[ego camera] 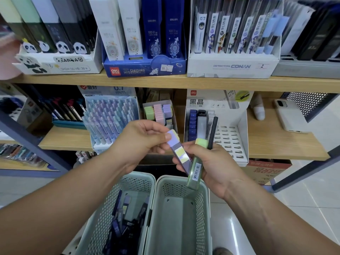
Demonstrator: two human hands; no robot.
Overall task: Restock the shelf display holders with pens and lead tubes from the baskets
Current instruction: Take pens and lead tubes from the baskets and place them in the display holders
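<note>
Left hand (pixel 141 142) pinches top of purple lead tube (pixel 177 151), fingers curled. Right hand (pixel 211 162) grips green lead tube (pixel 196 167) plus black pen (pixel 213 131). Purple tube's lower end lies against my right fingers. Both hands above two baskets: left basket (pixel 103 208) holds dark tubes, right basket (pixel 200 203) sits under green tube. Pastel tube holder (pixel 173 115) on shelf behind.

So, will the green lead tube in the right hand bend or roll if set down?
Probably neither: the green lead tube looks like a rigid, flat-sided plastic case, so it should stay straight and lie still. Its glossy surface may slip in the right hand.
</note>
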